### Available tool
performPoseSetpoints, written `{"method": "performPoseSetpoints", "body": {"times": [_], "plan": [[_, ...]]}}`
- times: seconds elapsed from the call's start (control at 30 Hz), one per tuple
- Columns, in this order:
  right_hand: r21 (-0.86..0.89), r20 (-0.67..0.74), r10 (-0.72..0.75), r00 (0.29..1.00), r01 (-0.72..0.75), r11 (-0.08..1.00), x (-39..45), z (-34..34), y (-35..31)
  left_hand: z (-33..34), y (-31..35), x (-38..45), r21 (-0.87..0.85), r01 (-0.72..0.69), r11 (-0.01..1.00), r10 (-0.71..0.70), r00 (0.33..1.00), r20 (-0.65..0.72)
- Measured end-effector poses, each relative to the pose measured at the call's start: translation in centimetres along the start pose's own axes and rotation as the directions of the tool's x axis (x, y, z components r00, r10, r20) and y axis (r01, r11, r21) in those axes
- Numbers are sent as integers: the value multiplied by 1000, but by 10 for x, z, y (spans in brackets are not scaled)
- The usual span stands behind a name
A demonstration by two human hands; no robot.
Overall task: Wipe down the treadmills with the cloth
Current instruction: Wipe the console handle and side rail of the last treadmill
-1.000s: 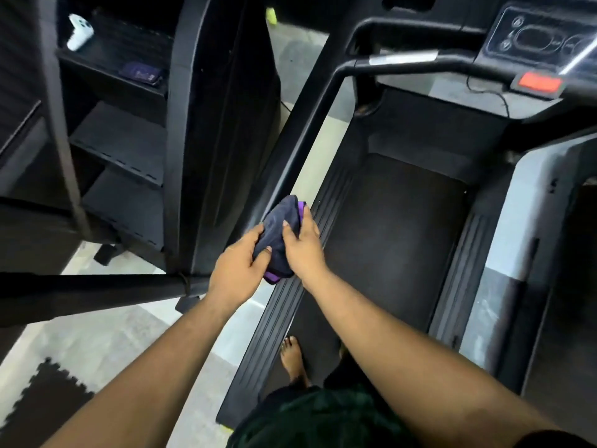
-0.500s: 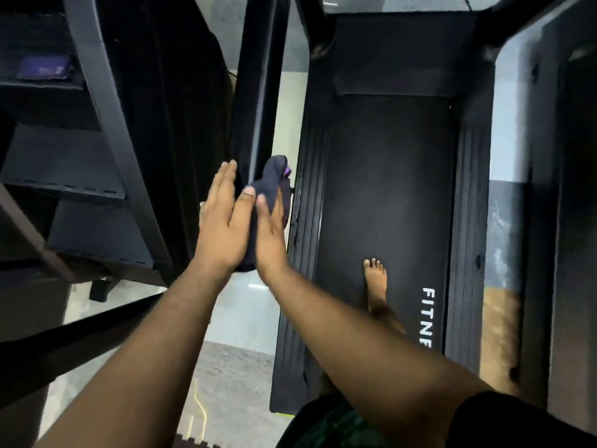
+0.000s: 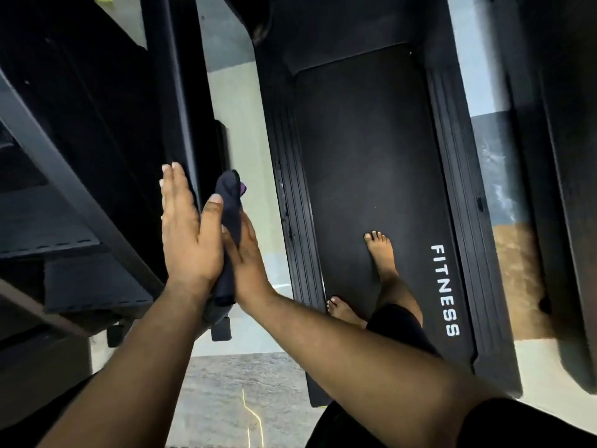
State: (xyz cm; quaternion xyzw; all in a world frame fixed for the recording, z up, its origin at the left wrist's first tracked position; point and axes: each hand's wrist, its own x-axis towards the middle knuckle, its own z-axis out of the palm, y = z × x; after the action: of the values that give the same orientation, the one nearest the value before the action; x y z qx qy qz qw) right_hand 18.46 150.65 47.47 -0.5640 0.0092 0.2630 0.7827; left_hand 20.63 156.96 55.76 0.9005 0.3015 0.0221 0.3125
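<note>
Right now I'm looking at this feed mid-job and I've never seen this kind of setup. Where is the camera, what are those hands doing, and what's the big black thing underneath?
The single picture comes from a camera worn on a person's head, looking down past their own arms. There is no robot here. The left hand and right hand are both flat, fingers straight, pressing a dark cloth between them against a sloping black upright of the treadmill. A purple edge shows at the top of the cloth. The long black surface is the treadmill belt, printed with the word FITNESS, with ribbed side rails along it. The person's bare feet stand on the belt. To the left is more black gym equipment, blurred.
</note>
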Motion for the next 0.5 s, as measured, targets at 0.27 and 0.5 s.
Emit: {"method": "performPoseSetpoints", "body": {"times": [0.27, 0.5], "plan": [[16, -14, 58, 998, -58, 998, 73, -2, -32, 7, 6, -3, -29, 30, 999, -29, 999, 16], [-70, 108, -144, 984, 152, 986, 35, -3, -25, 2, 5, 4, -101, 26, 995, -22, 999, 38]]}}
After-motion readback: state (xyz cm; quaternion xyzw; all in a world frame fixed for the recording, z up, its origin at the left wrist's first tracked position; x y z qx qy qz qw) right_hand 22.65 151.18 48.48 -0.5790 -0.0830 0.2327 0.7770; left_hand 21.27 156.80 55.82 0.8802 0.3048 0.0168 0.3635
